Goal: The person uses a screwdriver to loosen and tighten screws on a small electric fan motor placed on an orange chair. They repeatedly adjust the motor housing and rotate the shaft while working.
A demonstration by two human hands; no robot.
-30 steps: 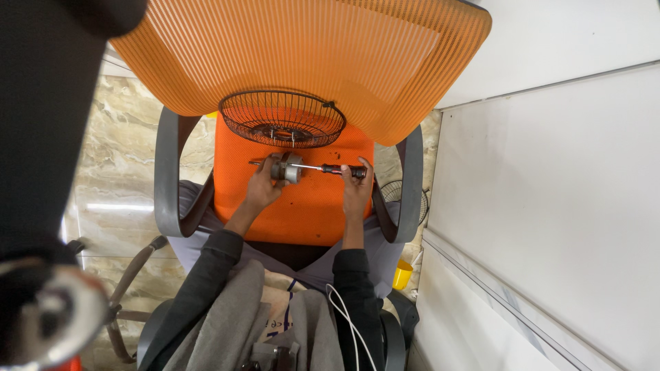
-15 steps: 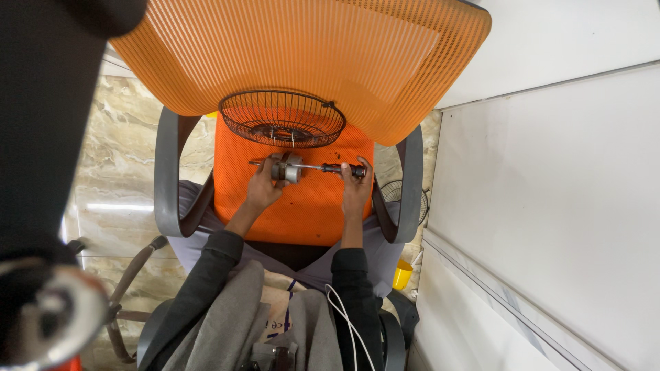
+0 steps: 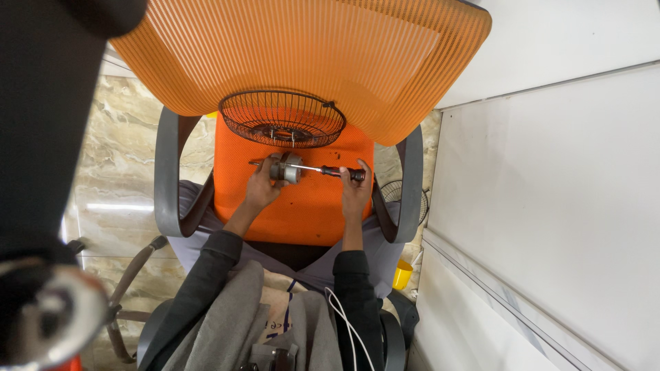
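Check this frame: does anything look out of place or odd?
Yes: a black wire fan guard lies on the orange chair seat, used as a workbench, while the left hand grips a small motor and the right hand a screwdriver.

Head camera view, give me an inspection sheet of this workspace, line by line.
Surface: orange office chair seat with grey armrests serves as the work surface.
Job's things: small grey metal motor held over the seat; screwdriver with black and red handle, its shaft lying level and pointing into the motor.
Clutter: round black wire fan guard at the back of the seat, against the orange mesh backrest.
Hands: left hand grips the motor; right hand holds the screwdriver handle.
Cables: thin white cable along the right sleeve.
Surroundings: marble-patterned floor, white panel on the right, yellow cup and a second wire guard on the floor.
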